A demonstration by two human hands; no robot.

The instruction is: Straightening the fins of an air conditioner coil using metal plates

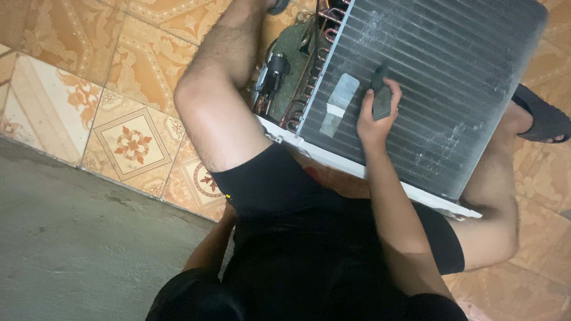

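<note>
Grey metal fins cover the face of the coil unit [440, 77], which lies between the person's bent legs on the patterned floor tiles [128, 139]. The right hand [376, 116] is closed around a dark brush-like tool [380, 95], pressed against the fins near the unit's lower left part; the tool's working end is blurred and its shape is hard to make out. Just left of the hand, a pale strip of tape [338, 104] sticks to the fins. At the unit's left edge, copper tube bends [303, 89] and a small dark part show, half hidden by the left knee. The unit's top and right corners are cut off by the frame. The left hand is out of sight: only the left upper arm [208, 246] shows below the unit, beside the black shorts [279, 196]. A dark sandal [544, 119] sits at the unit's right side.
</note>
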